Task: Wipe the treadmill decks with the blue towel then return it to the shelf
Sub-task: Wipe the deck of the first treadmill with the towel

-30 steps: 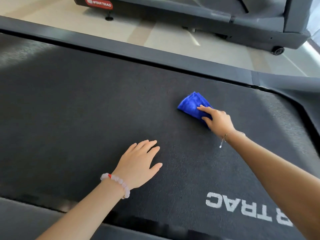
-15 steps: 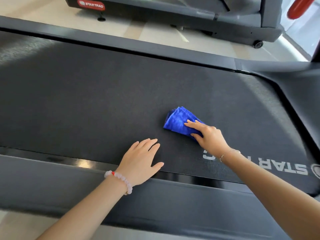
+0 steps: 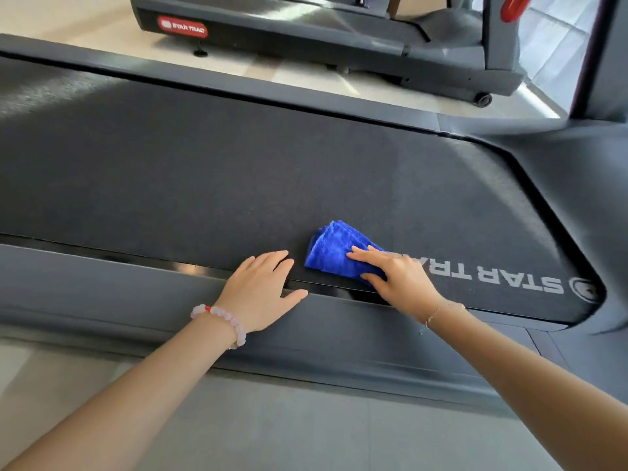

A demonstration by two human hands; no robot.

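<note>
- The blue towel (image 3: 334, 251) lies bunched in a thick wad on the treadmill belt (image 3: 204, 178). It touches the end of the white STAR TRAC lettering (image 3: 492, 277), at the belt's near edge.
- The right hand (image 3: 394, 280) covers the towel's near part and the first letters of the lettering. Its fingers are stretched out and pressed flat on the cloth rather than curled round it. That hold probably serves the wiping, since a flat palm spreads pressure and lets the wad slide.
- The left hand (image 3: 260, 290) sits just beyond the towel, on the side away from the lettering. It is spread and relaxed and holds nothing. Its palm rests on the grey side rail (image 3: 119, 283) and its fingertips reach onto the belt edge, most likely to prop the person while leaning over the deck.
- A pale bead bracelet (image 3: 221, 317) circles the left wrist and a thin chain (image 3: 438, 311) the right.
- Well beyond the lettering, across a strip of light floor, stands a second treadmill (image 3: 306, 32) with a red badge.
- Judging by the task, the wiping is under way: a broad stretch of belt runs away from the lettering, and the other machine's deck may still need doing.
- No shelf is in view, so returning the towel is not yet done.
</note>
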